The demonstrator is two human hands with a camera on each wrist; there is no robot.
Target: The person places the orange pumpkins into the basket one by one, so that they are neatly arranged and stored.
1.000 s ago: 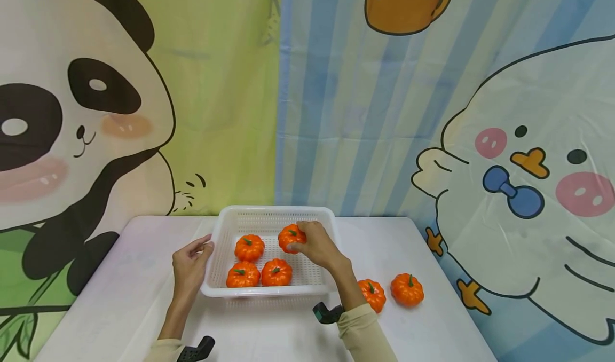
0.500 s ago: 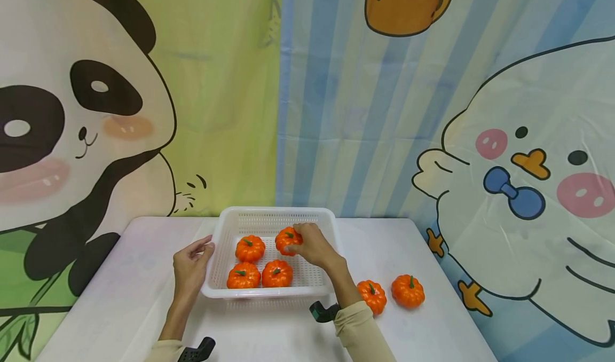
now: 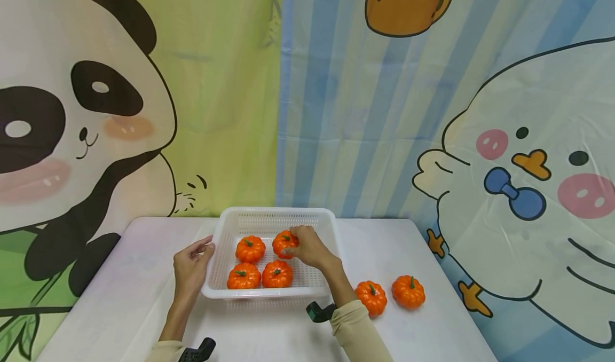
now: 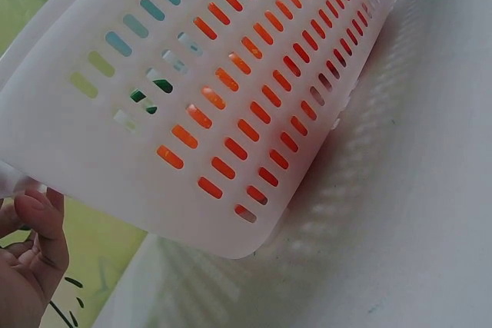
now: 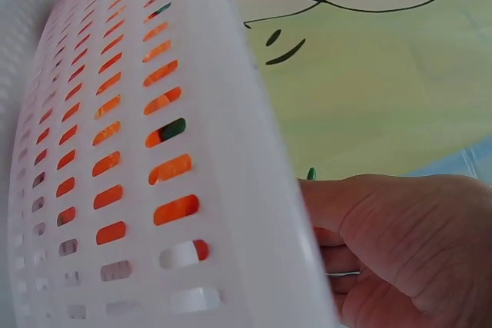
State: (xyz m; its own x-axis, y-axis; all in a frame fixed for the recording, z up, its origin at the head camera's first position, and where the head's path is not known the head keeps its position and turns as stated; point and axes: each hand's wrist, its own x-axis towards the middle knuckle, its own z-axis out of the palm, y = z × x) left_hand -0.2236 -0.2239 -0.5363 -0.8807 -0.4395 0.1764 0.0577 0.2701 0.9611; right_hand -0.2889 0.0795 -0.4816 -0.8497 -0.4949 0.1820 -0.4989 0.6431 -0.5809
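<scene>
My right hand [image 3: 309, 246] grips a small orange pumpkin [image 3: 283, 243] with a green stem, inside the white plastic basket [image 3: 269, 292]. Three more pumpkins lie in the basket: one at the back left [image 3: 250, 249], one at the front left [image 3: 243, 276] and one at the front middle [image 3: 277, 274]. At the basket's left rim, my left hand [image 3: 189, 266] pinches the edge between thumb and fingers. In the left wrist view, that hand [image 4: 34, 255] is at the rim's corner. The basket wall hides the held pumpkin in the right wrist view, where part of my right hand [image 5: 407, 243] shows.
Two loose pumpkins lie on the white table [image 3: 269, 335] right of the basket, one beside my right forearm [image 3: 372, 298] and one farther right [image 3: 408, 292]. A curtain with a panda and a white bird cartoon [image 3: 509, 191] hangs behind the table.
My right hand has moved slightly left and lower with its pumpkin, closer to the back left one. The left hand and the basket stay in place.
</scene>
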